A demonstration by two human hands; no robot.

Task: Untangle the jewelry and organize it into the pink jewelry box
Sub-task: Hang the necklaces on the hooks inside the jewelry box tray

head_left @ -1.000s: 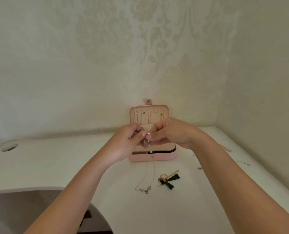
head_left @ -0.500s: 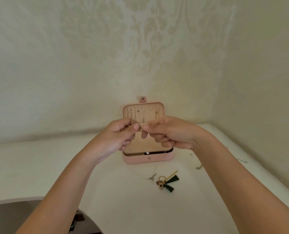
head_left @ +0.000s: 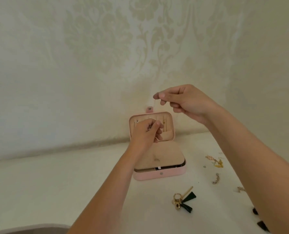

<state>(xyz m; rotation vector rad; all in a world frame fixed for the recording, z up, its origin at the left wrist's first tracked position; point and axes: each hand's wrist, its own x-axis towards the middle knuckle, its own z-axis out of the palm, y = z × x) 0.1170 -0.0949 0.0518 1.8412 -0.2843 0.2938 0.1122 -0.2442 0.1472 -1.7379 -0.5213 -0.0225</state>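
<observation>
The pink jewelry box [head_left: 159, 174] stands open against the wall, its lid upright with several chains hanging inside. My right hand [head_left: 185, 103] is raised above the box and pinches the end of a thin necklace chain [head_left: 154, 103] between thumb and forefinger. My left hand [head_left: 147, 130] is lower, in front of the lid, and pinches the same chain's other part with curled fingers. The chain between the hands is barely visible.
A gold keyring charm with dark green tassels [head_left: 184, 200] lies in front of the box. To the right lie gold earrings [head_left: 215, 161], a small silver chain [head_left: 216, 179] and dark pieces [head_left: 261, 222]. The white table meets patterned walls at a corner.
My hands have parted: the right one rose above the box, the left stayed low by the lid. The necklace that lay in front of the box is off the table.
</observation>
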